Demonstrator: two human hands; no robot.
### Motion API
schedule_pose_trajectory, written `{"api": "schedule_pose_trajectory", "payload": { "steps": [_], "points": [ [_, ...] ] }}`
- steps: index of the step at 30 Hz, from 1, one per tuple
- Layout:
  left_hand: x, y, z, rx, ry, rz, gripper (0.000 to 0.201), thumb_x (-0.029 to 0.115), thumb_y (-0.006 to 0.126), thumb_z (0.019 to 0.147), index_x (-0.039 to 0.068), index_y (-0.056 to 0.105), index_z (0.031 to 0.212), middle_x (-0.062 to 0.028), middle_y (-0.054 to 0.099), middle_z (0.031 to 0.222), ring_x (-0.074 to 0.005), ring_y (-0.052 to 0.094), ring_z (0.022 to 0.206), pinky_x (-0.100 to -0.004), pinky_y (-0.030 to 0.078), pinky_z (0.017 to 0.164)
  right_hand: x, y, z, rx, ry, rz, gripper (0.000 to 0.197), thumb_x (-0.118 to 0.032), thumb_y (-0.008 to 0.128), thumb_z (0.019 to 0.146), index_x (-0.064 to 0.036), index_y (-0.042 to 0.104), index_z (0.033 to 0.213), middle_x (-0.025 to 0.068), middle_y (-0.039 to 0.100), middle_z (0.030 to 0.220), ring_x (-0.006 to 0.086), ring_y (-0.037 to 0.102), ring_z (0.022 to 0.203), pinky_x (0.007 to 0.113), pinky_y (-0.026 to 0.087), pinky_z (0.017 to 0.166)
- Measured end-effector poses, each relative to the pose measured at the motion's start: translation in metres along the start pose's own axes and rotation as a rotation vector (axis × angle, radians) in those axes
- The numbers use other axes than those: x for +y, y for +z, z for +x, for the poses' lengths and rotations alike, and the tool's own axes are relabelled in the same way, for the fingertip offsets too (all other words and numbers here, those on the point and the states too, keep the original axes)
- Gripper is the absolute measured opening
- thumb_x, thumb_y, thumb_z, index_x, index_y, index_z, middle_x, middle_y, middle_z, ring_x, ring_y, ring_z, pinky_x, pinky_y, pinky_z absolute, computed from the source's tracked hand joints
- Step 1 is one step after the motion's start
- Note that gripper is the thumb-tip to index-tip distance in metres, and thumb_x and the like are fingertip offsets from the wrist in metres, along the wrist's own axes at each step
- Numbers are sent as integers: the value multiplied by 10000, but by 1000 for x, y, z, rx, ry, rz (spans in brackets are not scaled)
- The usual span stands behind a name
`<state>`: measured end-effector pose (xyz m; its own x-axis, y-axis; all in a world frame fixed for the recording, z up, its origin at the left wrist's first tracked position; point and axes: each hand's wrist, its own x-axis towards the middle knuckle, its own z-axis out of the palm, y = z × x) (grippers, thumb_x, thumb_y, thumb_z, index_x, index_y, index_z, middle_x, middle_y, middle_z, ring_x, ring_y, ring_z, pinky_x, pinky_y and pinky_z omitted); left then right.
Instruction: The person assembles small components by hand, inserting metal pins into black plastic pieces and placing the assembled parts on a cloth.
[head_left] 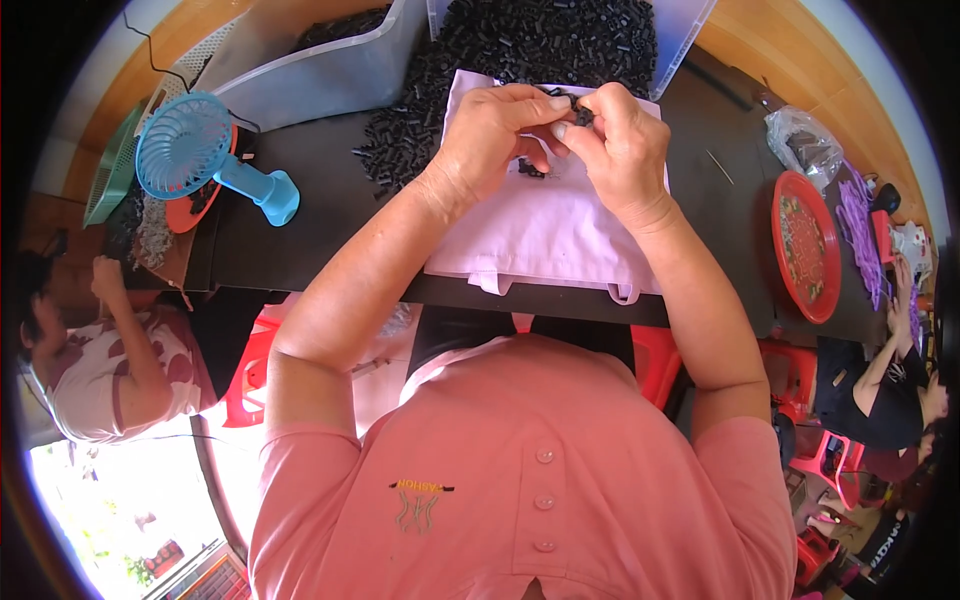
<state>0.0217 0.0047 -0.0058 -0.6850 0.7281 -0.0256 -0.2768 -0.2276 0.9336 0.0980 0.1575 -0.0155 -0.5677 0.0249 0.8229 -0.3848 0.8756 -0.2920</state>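
Observation:
Above a pale lilac cloth (pixel 560 240) with loops at its near edge, my two hands meet. My left hand (pixel 490 135) is closed, thumb and fingers pinched at a small black part (pixel 584 116). The same part is pinched by my right hand (pixel 625 150), its thumb and forefinger bent round it. Fingertips partly cover it, so its full shape is hidden. Below the left fingers, a few small black pieces (pixel 532 170) lie on the cloth. Just beyond my hands spreads a large heap of short black tubular pieces (pixel 540 50).
A translucent bin (pixel 330 80) stands far left, near a blue fan (pixel 185 147). On the right are a red tray (pixel 783 240) of tiny bits, a clear plastic bag (pixel 803 140) and purple cord (pixel 857 220). People sit at both sides. The dark table (pixel 320 180) carries it all.

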Motion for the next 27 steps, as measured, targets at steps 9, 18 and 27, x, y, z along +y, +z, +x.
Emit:
{"api": "schedule_pose_trajectory", "payload": {
  "steps": [9, 18, 27],
  "points": [
    [42, -6, -7, 181, 343, 369, 148, 92, 629, 887, -47, 679, 891, -128, 679, 812, -192, 658, 711, -285, 523, 604, 9, 3, 3, -57, 228, 310, 433, -190, 808, 752, -117, 606, 1128, 23, 599, 681, 162, 581, 566, 299, 478, 544],
    [153, -71, 5, 708, 1184, 1654, 227, 171, 721, 775, -16, 705, 903, -94, 645, 708, -219, 619, 607, -297, 445, 506, 21, -13, 14, 82, 364, 466, 210, -50, 736, 820, -48, 670, 1019, -10, 607, 675, 49, 507, 596, 206, 427, 567],
    [5, -33, 11, 114, 568, 1338, 97, 62, 692, 775, 6, 687, 854, -95, 657, 783, -186, 635, 718, -307, 501, 672, 20, -21, 15, -10, 472, 496, 157, -64, 715, 846, -47, 689, 1000, -29, 628, 711, 35, 515, 633, 197, 413, 579]
  ]
}}
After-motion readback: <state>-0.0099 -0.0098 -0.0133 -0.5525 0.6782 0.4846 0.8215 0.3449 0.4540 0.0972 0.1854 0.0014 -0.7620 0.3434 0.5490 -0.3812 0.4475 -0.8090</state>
